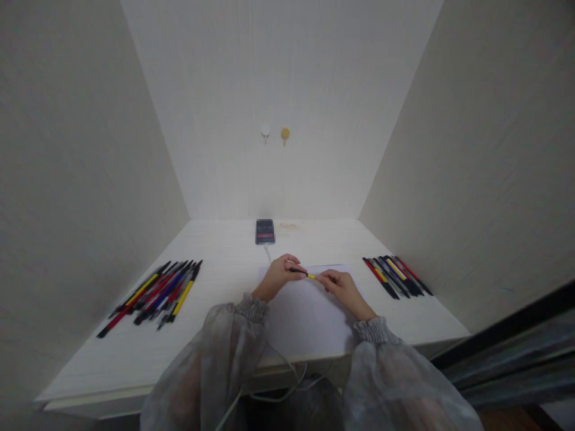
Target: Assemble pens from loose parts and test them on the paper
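Observation:
Both hands hold one pen with a yellow barrel and a black end, level above a sheet of white paper. My left hand is closed on the black end, thumb and fingers pinching it. At the yellow end, my right hand pinches the barrel between thumb and fingers. Whether the black part is a cap cannot be made out. Part of the yellow barrel is hidden by the right fingers.
A loose pile of pens lies at the left, a neater row of pens at the right. A phone with a white cable stands near the back wall, where two hooks hang. Side walls enclose the white desk.

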`<state>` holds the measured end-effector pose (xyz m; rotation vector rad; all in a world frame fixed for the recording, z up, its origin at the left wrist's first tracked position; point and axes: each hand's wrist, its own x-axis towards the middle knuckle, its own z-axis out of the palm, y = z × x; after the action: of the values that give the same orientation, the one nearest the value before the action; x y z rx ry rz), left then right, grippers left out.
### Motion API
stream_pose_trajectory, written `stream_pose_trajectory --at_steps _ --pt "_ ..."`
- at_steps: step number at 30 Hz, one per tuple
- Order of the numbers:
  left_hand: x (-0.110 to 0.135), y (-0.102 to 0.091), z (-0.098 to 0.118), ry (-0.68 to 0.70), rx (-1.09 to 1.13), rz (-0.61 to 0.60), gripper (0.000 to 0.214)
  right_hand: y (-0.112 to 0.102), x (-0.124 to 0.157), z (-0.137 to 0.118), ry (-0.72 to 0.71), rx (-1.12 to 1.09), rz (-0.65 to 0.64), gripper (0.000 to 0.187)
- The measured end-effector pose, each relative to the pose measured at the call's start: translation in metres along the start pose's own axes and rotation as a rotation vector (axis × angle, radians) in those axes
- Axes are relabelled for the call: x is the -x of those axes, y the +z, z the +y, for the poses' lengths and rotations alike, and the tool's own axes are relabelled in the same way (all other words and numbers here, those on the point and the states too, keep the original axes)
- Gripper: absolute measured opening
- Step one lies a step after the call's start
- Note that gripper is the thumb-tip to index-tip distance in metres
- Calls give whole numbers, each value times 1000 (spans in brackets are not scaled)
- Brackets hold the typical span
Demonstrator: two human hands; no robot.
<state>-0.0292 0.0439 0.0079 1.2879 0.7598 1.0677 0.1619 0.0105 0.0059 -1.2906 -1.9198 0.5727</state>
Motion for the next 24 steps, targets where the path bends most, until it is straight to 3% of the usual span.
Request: stream_pose_trajectory --at_steps 4,8,12,16,24 --pt "-1 0 1 28 -17 47 41 1 -1 2 -117 50 105 22" --pt "1 0 1 26 -23 14 41 -2 -1 0 -131 98 39 23" --pt "2 1 2 34 -32 -35 42 -7 0 -5 11 -82 -101 33" --pt "2 1 1 42 -65 -56 42 -9 0 -12 181 -337 -162 32" --pt "1 -1 -4 74 -133 -87 42 -10 2 -16 305 -581 -292 34"
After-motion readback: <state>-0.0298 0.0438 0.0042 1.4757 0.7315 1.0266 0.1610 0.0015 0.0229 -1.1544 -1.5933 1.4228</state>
